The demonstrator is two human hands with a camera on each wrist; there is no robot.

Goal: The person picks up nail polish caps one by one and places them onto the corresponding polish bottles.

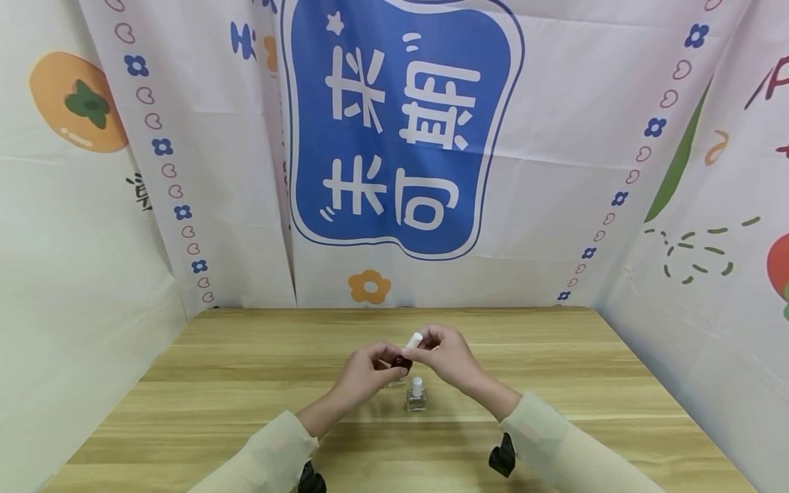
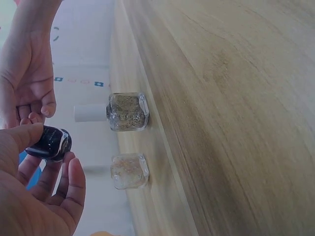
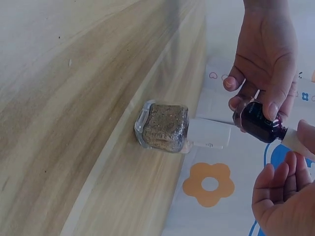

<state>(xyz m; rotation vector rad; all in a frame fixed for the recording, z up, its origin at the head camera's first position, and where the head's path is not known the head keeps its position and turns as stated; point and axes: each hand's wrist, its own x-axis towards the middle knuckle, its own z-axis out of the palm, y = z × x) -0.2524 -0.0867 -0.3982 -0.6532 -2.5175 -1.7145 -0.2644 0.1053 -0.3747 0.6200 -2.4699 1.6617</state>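
My left hand (image 1: pixel 364 373) holds a small nail polish bottle (image 3: pixel 258 120) of very dark red polish between thumb and fingers, tilted above the table. Its white cap (image 1: pixel 414 340) is pinched by the thumb and fingers of my right hand (image 1: pixel 453 359). In the right wrist view the cap lines up with the bottle's neck, and some dark neck shows below it. Below the hands, a glittery gold-brown nail polish bottle (image 2: pixel 128 112) stands upright on the table with its white cap on. Beside it in the left wrist view is a clear bottle (image 2: pixel 129 171) with pale pinkish flecks.
The wood-grain table (image 1: pixel 246 411) reaches back to a white printed cloth (image 1: pixel 555 205) hung behind it. More printed cloth (image 1: pixel 74 274) hangs along the left side, and likewise on the right. Both forearms wear pale sleeves with a dark device at the wrist.
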